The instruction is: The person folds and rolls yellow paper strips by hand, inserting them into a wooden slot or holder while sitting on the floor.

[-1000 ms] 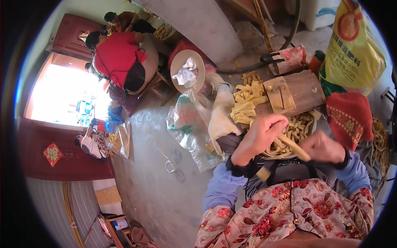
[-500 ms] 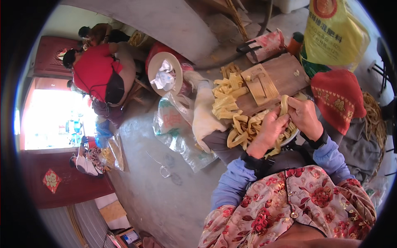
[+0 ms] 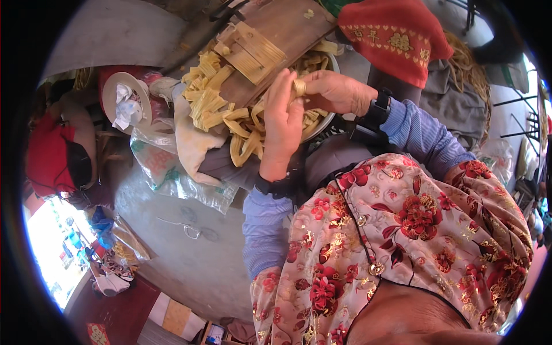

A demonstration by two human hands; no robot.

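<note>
Both my hands are together above a bowl (image 3: 332, 118) of pale yellow strips. My right hand (image 3: 342, 92) pinches a small coiled yellow strip (image 3: 299, 87) between thumb and fingers. My left hand (image 3: 282, 123) is upright on the coil's left side, its fingers stretched out and the fingertips close against it. Folded flat yellow strips (image 3: 244, 129) spill over the bowl's left side, and more bundled strips (image 3: 207, 106) lie to the left. Beyond my hands is a brown wooden board (image 3: 287, 26) with a smaller ridged wooden piece (image 3: 252, 54) on it.
A red cloth (image 3: 397, 34) with yellow lettering lies at the right. Left of my knee are a cream cloth (image 3: 192, 138), clear plastic bags (image 3: 172, 178) and a round beige container (image 3: 144, 95) with crumpled white paper. A person in red (image 3: 49, 155) is at the far left.
The view has turned, shifting the scene left and down. The strip stretched between both hands is now a small coil in my right fingers, and my left fingers have straightened beside it.
</note>
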